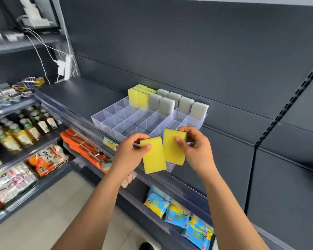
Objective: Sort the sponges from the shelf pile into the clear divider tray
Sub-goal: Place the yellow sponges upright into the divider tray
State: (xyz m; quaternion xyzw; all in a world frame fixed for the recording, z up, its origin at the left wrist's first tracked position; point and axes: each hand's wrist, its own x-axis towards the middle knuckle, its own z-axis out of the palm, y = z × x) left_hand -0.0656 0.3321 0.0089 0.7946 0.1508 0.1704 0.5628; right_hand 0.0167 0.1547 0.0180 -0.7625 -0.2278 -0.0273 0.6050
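Note:
My left hand (132, 150) pinches a yellow sponge (154, 156) by its top edge, in front of the shelf. My right hand (193, 147) grips a second yellow sponge (173, 148) beside it; the two sponges overlap slightly. Both are held just in front of the near edge of the clear divider tray (105, 119) on the dark shelf. At the tray's back, several yellow sponges (137, 97) stand upright on the left and several grey sponges (167, 105) stand upright to their right. The front compartments hold nothing.
The dark shelf (76, 91) stretches left of the tray, with white cables and a power strip (64, 66) at its far end. Lower shelves hold orange packets (83, 147), blue packets (179, 213) and bottles (25, 127). A dark back panel rises behind the tray.

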